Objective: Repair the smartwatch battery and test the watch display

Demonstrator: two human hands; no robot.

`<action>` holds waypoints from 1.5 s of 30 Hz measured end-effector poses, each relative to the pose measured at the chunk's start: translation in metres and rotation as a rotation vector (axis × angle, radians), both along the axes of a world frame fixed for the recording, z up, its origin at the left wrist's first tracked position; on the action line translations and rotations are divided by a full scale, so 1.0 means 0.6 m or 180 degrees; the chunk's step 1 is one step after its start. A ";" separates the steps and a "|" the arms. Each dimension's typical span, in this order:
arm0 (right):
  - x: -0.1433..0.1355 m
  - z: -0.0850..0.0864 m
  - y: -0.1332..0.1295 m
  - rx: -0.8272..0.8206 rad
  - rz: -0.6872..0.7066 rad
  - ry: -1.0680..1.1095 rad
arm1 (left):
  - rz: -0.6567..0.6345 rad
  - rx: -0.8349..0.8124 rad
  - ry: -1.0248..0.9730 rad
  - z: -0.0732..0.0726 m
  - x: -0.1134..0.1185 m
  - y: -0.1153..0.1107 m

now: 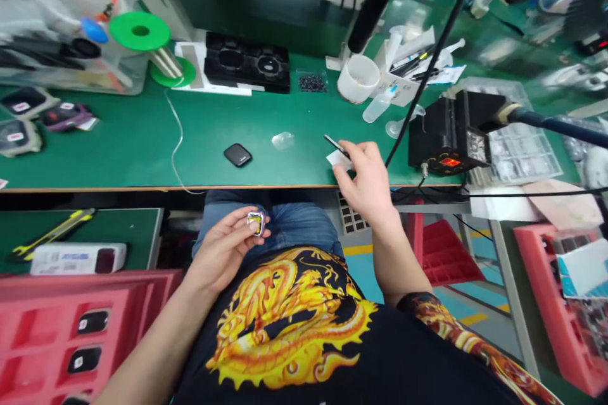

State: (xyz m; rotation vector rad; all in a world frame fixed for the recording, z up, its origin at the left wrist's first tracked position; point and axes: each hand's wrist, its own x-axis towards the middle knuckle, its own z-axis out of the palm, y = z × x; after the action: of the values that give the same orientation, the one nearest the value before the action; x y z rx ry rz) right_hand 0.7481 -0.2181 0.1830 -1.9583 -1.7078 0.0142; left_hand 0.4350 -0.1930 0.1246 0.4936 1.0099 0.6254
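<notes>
My left hand (234, 240) is closed round a small square watch case (255, 223) with yellow parts inside, held over my lap. Over the front of the green bench, my right hand (365, 178) pinches a thin dark tool (336, 146) whose tip points up and to the left. A small white piece (338, 159) lies beneath that tool, partly covered by the fingers. Between the two hands, farther up the bench, are a black rounded square cover (238, 155) and a crumpled clear film (283, 140).
A green wire spool (140, 31) and a black tray (247, 63) stand at the back. On the right are a white cup (358, 78) and a black soldering station (451, 133). Pink foam trays (61, 285) flank me. A black cable crosses the right side.
</notes>
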 end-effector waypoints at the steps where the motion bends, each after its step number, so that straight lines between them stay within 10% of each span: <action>1: 0.004 0.004 0.015 0.0008 -0.0019 -0.0119 | -0.0010 -0.0036 -0.0045 -0.001 -0.004 -0.002; 10: 0.039 -0.030 0.133 -0.0083 -0.0277 -0.0798 | 0.0045 0.0236 -0.0366 0.039 -0.041 -0.006; 16: 0.003 0.001 0.109 0.0652 -0.0084 -0.0634 | 0.0230 0.1386 0.0023 0.066 -0.029 0.004; 20: -0.107 0.016 0.033 0.0758 0.0893 0.1141 | 0.0417 0.2821 0.0596 0.089 -0.017 0.017; 27: -0.233 -0.039 -0.033 -0.1397 0.1257 0.4984 | -0.0260 0.3879 0.1152 0.084 -0.026 0.011; 35: -0.223 -0.043 -0.032 -0.1386 0.0748 0.5181 | -0.0317 0.3371 0.0423 0.069 -0.026 0.000; 45: -0.213 -0.049 -0.041 -0.1445 0.1118 0.4983 | -0.1420 0.4191 0.1526 0.085 -0.057 -0.002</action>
State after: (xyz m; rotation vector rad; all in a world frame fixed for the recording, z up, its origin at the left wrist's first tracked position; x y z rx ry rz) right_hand 0.6205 -0.2424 0.1534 -1.0759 -0.8596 1.6582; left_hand 0.4005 -0.1940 0.1758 2.0402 0.7604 0.7193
